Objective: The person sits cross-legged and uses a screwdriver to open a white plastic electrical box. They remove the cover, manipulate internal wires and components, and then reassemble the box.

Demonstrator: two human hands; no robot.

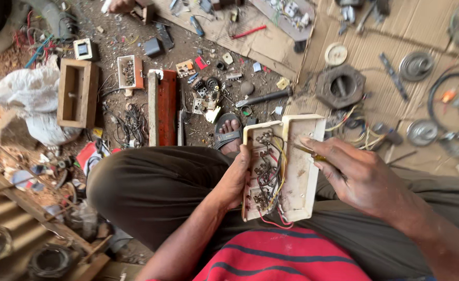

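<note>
My left hand [235, 179] grips the left edge of an open cream switch box [303, 171], holding it above my lap. Inside the box lie metal terminals and a tangle of yellow, red and black wires [271, 174]. My right hand [357, 174] comes in from the right and holds a thin screwdriver with a yellow handle [312, 154], its tip pointing left into the box near the upper wires. My forefinger rests along the tool, over the box's right half.
My sandalled foot [229, 132] rests on the dirt floor among scattered electrical parts. A wooden box [77, 92] and a red-and-white frame [162, 106] lie at left. Flattened cardboard [396, 31] at right carries metal coils, a hexagonal part [340, 86] and cables. Another person's hand [121, 5] shows at the top.
</note>
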